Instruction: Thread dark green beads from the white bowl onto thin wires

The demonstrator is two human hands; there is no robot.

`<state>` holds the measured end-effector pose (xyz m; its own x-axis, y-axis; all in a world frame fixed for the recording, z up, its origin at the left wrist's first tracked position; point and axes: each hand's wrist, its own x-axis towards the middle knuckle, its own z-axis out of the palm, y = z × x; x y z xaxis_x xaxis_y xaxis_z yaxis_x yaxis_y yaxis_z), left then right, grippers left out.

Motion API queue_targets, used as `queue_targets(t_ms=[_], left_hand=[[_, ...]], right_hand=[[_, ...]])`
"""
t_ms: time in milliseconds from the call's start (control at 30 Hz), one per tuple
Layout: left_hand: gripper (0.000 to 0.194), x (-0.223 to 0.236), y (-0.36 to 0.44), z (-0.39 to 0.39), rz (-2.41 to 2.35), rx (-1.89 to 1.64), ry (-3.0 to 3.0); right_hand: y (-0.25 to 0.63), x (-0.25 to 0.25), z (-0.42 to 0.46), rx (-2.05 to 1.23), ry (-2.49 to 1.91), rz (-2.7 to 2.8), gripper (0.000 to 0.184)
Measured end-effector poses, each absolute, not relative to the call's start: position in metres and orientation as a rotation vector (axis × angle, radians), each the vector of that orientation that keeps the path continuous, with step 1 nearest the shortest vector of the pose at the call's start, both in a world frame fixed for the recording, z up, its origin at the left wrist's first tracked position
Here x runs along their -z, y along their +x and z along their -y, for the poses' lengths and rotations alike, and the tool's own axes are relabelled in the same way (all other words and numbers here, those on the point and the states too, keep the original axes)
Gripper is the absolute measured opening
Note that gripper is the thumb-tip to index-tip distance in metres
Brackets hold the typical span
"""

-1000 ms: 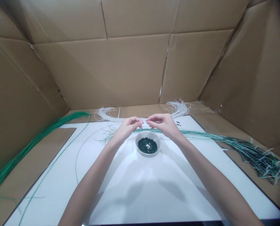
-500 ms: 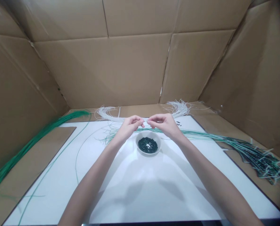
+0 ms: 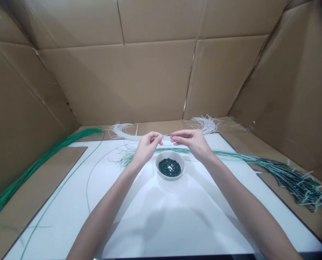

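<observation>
My left hand (image 3: 149, 145) pinches a thin pale strand (image 3: 165, 135) between thumb and fingers. The strand bridges the small gap to my right hand (image 3: 194, 143), whose thumb and fingertips are pressed together. A tiny dark piece appears at the right fingertips, too small to name surely. Both hands hover above the far side of a white bowl (image 3: 161, 173). Small dark green, bead-like pieces (image 3: 165, 167) fill the bowl, with a little white patch in their middle.
Behind the bowl, green strands (image 3: 231, 154) run right to a bundle with dark lower ends (image 3: 299, 184). A long green bundle (image 3: 47, 155) lies left. White strand bundles (image 3: 123, 130) lie at the back. Cardboard walls (image 3: 117, 83) surround the white table (image 3: 150, 234).
My fingertips have drawn slightly farther apart, and more of the strand shows between them. The right hand has moved a little right, covering the small dark bits on the table. The bowl stays put.
</observation>
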<state>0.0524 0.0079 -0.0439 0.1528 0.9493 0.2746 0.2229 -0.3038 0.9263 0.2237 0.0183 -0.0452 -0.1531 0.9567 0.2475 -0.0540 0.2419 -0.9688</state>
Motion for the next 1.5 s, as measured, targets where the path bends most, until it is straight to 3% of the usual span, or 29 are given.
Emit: queue_targets(t_ms=[500,1500], left_hand=[[0.022,0.036,0.056,0.005,-1.083,-1.267,1.714],[0.019,0.032,0.063,0.013,-1.067,-1.320,1.735]], right_hand=[[0.226,0.046,-0.022,-1.473,-0.639,1.252,0.018],[0.227,0.047,-0.026,-1.480,-0.626,1.238,0.012]])
